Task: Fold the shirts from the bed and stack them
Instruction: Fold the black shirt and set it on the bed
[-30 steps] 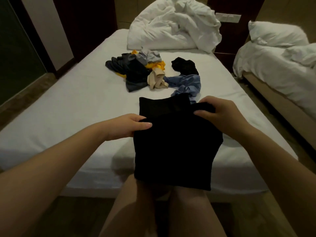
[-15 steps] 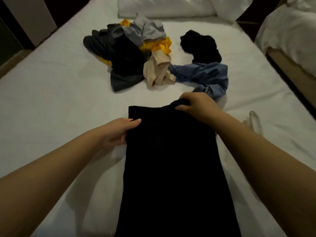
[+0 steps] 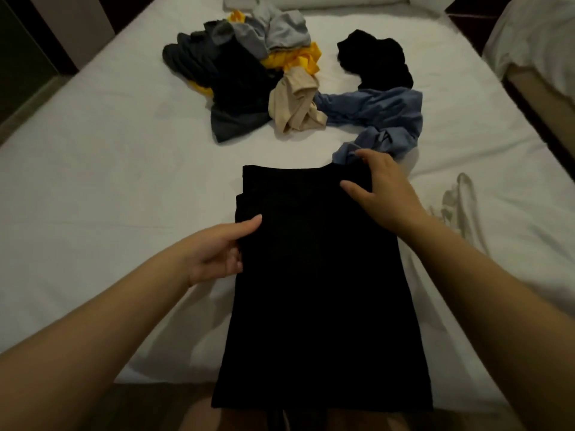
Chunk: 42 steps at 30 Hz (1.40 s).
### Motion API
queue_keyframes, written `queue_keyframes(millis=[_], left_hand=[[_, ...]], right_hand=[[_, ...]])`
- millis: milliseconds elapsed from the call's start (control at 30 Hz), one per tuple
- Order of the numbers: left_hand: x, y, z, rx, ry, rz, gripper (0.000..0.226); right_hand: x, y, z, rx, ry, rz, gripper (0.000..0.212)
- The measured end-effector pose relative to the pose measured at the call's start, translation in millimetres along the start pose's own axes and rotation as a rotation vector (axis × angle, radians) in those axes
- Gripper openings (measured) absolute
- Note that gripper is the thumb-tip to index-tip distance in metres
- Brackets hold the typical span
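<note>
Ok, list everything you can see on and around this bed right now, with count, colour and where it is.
folded shirt: one, black, near edge of bed, hanging over it
blue shirt: one, crumpled, just beyond the folded one
beige garment: one, middle of pile
yellow garment: one, under the grey
grey shirt: one, far side of pile
dark garments: several, dark grey and black, left of pile
black garment: one, crumpled, right of pile
bed: one, white sheet
second bed: one, white, far right
left hand: gripping folded shirt's left edge
right hand: on its top right corner
</note>
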<state>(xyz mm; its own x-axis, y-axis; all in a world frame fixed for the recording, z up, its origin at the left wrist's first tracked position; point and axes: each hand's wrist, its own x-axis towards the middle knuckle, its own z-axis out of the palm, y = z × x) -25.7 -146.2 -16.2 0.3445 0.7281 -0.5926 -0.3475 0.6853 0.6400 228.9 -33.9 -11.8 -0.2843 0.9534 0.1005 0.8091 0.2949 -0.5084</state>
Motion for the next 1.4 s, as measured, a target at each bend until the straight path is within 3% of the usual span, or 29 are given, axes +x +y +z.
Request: queue_keyframes(millis=[33, 100, 200, 300, 433, 700, 867, 1000, 1133, 1200, 1400], left_hand=[[-2.9, -3.9, 4.1, -0.081, -0.044, 0.006, 0.053], [-4.5, -8.6, 11.8, -0.181, -0.142, 0.018, 0.045], [-3.6, -13.5, 27.8, -0.361, -0.419, 0.031, 0.041], [6.2, -22.5, 27.3, -0.415, -0.267, 0.109, 0.048], [11.9, -27.9, 18.1, -0.438, -0.191, 0.125, 0.056], [8.2, -2.1, 15.1, -0.042, -0.044, 0.024, 0.042], [14.8, -10.9, 23.0, -0.340, -0.288, 0.096, 0.052], [24.8, -26.2, 4.8, -0.473, -0.170, 0.145, 0.046], [11.2, -18.2, 1.1, -0.085, 0.073, 0.176, 0.029], [7.8, -19.8, -8.1, 0.033, 0.156, 0.242, 0.040], [21.3, 3.9, 4.5, -0.003, 0.276, 0.274, 0.038]], right_hand=[[-9.1, -0.5, 2.6, -0.011, 0.032, 0.008, 0.060], [-25.9, -5.1, 6.7, -0.016, 0.108, 0.024, 0.058], [-42.3, -13.3, 9.8, 0.006, 0.185, 0.021, 0.053], [-48.7, -16.1, 11.5, 0.037, 0.180, 0.018, 0.049], [-52.0, -14.9, 11.8, 0.058, 0.154, 0.035, 0.046], [-63.9, -16.8, 15.5, 0.097, 0.144, 0.032, 0.040], [-63.1, -19.1, 18.8, 0.151, 0.161, 0.034, 0.034], [-66.1, -11.0, 23.5, 0.159, 0.094, 0.077, 0.036], [-76.3, -1.4, 26.0, 0.123, 0.074, 0.094, 0.043], [-85.2, 1.1, 28.4, 0.108, 0.088, 0.119, 0.048], [-79.3, 5.6, 24.1, 0.197, 0.107, 0.283, 0.055]])
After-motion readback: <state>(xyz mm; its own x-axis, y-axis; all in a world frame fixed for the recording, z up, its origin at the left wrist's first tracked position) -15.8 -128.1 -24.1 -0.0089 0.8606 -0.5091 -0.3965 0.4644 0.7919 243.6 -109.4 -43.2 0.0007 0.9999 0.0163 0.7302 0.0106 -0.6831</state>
